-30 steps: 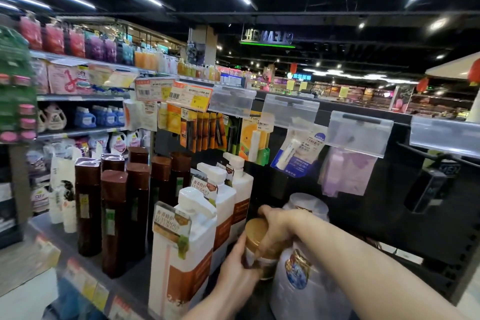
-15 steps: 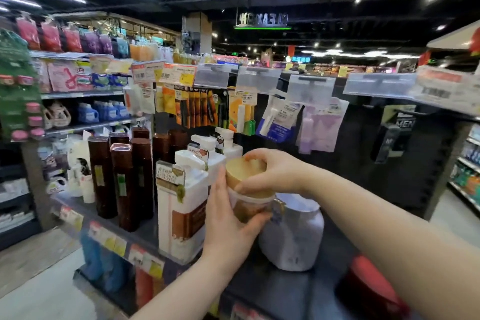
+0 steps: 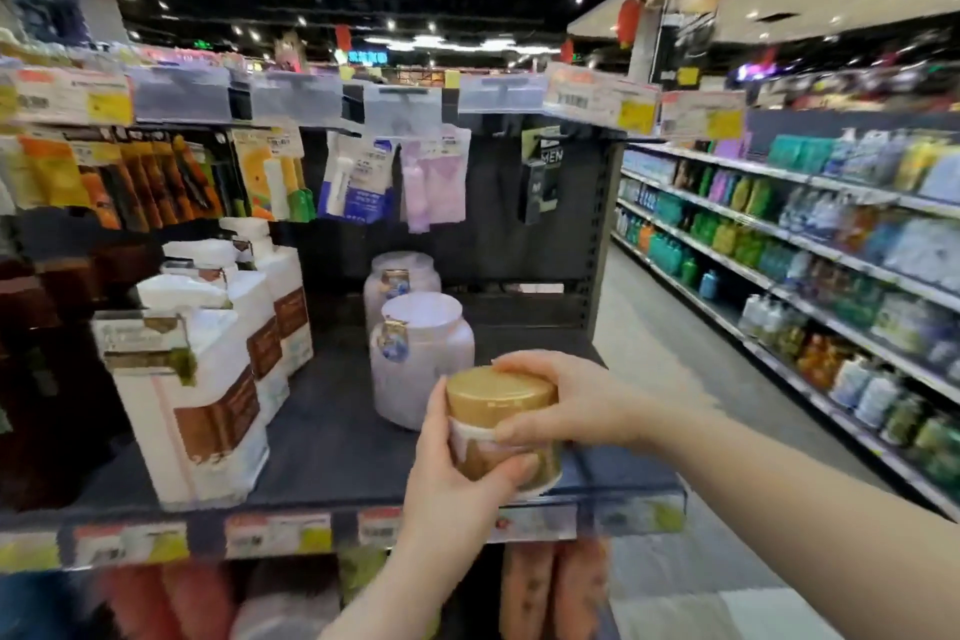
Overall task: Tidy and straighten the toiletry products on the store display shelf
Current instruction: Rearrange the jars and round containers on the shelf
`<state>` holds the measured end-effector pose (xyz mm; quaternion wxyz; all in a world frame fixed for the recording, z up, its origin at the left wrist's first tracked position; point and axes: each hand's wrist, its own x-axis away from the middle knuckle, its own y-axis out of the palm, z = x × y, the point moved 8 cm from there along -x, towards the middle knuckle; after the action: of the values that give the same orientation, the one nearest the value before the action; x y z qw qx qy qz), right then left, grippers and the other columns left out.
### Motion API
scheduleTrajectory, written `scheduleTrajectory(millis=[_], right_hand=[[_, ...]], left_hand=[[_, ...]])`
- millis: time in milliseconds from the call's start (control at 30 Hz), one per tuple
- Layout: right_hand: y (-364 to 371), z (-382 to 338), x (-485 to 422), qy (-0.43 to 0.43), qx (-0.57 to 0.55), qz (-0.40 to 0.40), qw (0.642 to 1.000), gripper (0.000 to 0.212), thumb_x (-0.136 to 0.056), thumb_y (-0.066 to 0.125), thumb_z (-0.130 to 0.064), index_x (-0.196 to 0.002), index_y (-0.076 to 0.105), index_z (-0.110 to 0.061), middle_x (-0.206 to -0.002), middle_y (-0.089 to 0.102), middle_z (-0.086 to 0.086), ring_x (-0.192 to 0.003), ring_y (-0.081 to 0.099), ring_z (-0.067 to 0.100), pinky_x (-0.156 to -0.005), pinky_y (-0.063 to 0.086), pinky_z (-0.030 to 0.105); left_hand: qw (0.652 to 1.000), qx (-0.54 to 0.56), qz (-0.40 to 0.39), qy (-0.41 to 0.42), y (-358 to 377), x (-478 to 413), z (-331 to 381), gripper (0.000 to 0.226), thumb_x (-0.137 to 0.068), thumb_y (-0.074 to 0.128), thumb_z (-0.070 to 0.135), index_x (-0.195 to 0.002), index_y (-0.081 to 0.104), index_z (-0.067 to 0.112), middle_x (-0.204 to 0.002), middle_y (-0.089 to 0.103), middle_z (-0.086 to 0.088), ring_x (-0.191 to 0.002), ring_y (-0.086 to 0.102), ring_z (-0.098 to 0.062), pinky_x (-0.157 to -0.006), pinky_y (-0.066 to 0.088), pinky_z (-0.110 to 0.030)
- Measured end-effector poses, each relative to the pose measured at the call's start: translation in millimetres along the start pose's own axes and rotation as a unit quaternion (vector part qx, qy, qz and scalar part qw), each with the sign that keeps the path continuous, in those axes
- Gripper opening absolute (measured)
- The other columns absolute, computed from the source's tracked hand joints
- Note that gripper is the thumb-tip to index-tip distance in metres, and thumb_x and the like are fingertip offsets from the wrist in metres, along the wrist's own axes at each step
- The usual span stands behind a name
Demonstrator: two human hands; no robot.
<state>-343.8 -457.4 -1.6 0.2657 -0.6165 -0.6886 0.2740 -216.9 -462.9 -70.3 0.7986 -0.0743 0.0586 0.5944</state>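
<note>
A small jar with a gold lid (image 3: 498,398) is held over the front right part of the dark shelf (image 3: 332,447). My left hand (image 3: 457,473) grips its body from below and the left. My right hand (image 3: 566,403) grips its lid and upper side from the right. Behind the jar stand two pale lilac jars (image 3: 421,359), one behind the other. White pump bottles with brown labels (image 3: 208,379) stand in a row at the left, with dark brown bottles (image 3: 47,353) further left.
Hanging packets (image 3: 358,182) and price tags (image 3: 597,101) sit above the shelf. Price labels line the shelf's front edge (image 3: 280,533). An aisle floor (image 3: 670,364) runs along the right, beside long shelves of bottles (image 3: 831,276). Orange bottles (image 3: 550,587) stand on the level below.
Both hands carried the gold-lidded jar from beside the pump bottles rightward and down to the shelf's front right. The view swung right, revealing the aisle and the second lilac jar.
</note>
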Motion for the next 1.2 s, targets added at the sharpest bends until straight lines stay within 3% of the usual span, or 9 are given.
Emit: scheduleTrajectory(millis=[167,233,333,467,567,667,767,1000,1200], right_hand=[[-12,47,38,0.073,-0.043,0.066,0.994,0.083,-0.051,0.082,-0.052,-0.126,0.05,-0.034,-0.109,0.053,-0.018,-0.097,0.054,-0.001,-0.079,0.048,0.017],[-19,64,50,0.086,-0.05,0.098,0.99,0.088,-0.041,0.079,-0.057,-0.122,0.051,-0.038,-0.113,0.053,-0.014,-0.101,0.054,0.003,-0.082,0.049,0.025],[-36,93,62,0.094,-0.103,0.137,0.981,0.078,-0.052,0.085,-0.044,-0.122,0.051,-0.035,-0.117,0.055,-0.01,-0.099,0.055,0.004,-0.077,0.049,0.022],[-71,137,63,0.129,-0.064,0.181,0.973,0.076,-0.059,0.084,-0.037,-0.125,0.047,-0.034,-0.118,0.048,-0.008,-0.101,0.05,0.01,-0.077,0.043,0.024],[-92,154,52,0.114,-0.042,0.198,0.973,0.079,-0.059,0.085,-0.035,-0.128,0.047,-0.029,-0.123,0.044,-0.004,-0.106,0.046,0.012,-0.086,0.04,0.027],[-100,166,34,0.101,-0.024,0.183,0.978,0.083,-0.058,0.084,-0.041,-0.129,0.044,-0.029,-0.124,0.04,-0.005,-0.109,0.042,0.011,-0.094,0.041,0.03],[-94,173,17,0.082,-0.031,0.156,0.984,0.083,-0.056,0.083,-0.045,-0.128,0.043,-0.032,-0.123,0.037,-0.007,-0.109,0.041,0.01,-0.09,0.04,0.028],[-67,177,-6,0.015,-0.05,0.1,0.994,0.081,-0.053,0.083,-0.048,-0.121,0.039,-0.039,-0.123,0.035,-0.014,-0.108,0.039,0.003,-0.075,0.035,0.01],[-45,165,-14,-0.041,-0.036,0.021,0.998,0.076,-0.061,0.082,-0.042,-0.116,0.031,-0.053,-0.126,0.03,-0.022,-0.114,0.034,0.0,-0.083,0.033,0.008]], left_hand=[[0.996,0.002,-0.086,-0.032,49,13,-13,0.107,-0.061,0.082,0.037,-0.142,0.012,0.047,-0.131,0.045,0.018,-0.113,0.048,0.002,-0.081,0.042,-0.012],[0.991,-0.05,-0.125,-0.023,64,10,-13,0.108,-0.059,0.079,0.043,-0.142,0.009,0.048,-0.132,0.044,0.017,-0.118,0.046,-0.002,-0.089,0.042,-0.017],[0.975,-0.123,-0.187,0.008,86,-4,-8,0.096,-0.061,0.068,0.046,-0.142,0.016,0.043,-0.126,0.039,0.03,-0.122,0.039,0.003,-0.097,0.034,-0.018],[0.965,-0.238,-0.093,0.064,90,-53,-5,0.065,-0.076,0.062,0.018,-0.136,0.038,0.024,-0.135,0.04,0.006,-0.126,0.036,-0.009,-0.101,0.027,-0.019],[0.918,-0.373,-0.08,0.111,104,-95,1,0.065,-0.077,0.065,0.025,-0.137,0.039,0.02,-0.143,0.037,-0.003,-0.136,0.029,-0.025,-0.11,0.022,-0.03],[0.832,-0.527,-0.157,0.078,122,-127,-13,0.083,-0.075,0.066,0.045,-0.145,0.023,0.03,-0.157,0.012,-0.001,-0.144,0.004,-0.03,-0.114,0.012,-0.048],[0.764,-0.598,-0.23,0.072,129,-131,-28,0.081,-0.079,0.063,0.047,-0.146,0.018,0.033,-0.158,0.008,0.001,-0.144,0.003,-0.024,-0.116,0.012,-0.044],[0.784,-0.582,-0.208,0.058,83,-96,-24,0.082,-0.073,0.07,0.044,-0.142,0.024,0.043,-0.155,0.016,0.014,-0.143,0.009,-0.008,-0.114,0.017,-0.031],[0.818,-0.537,-0.2,0.055,57,-67,-18,0.085,-0.07,0.073,0.041,-0.141,0.026,0.044,-0.153,0.014,0.022,-0.14,0.004,0.002,-0.111,0.015,-0.021]])
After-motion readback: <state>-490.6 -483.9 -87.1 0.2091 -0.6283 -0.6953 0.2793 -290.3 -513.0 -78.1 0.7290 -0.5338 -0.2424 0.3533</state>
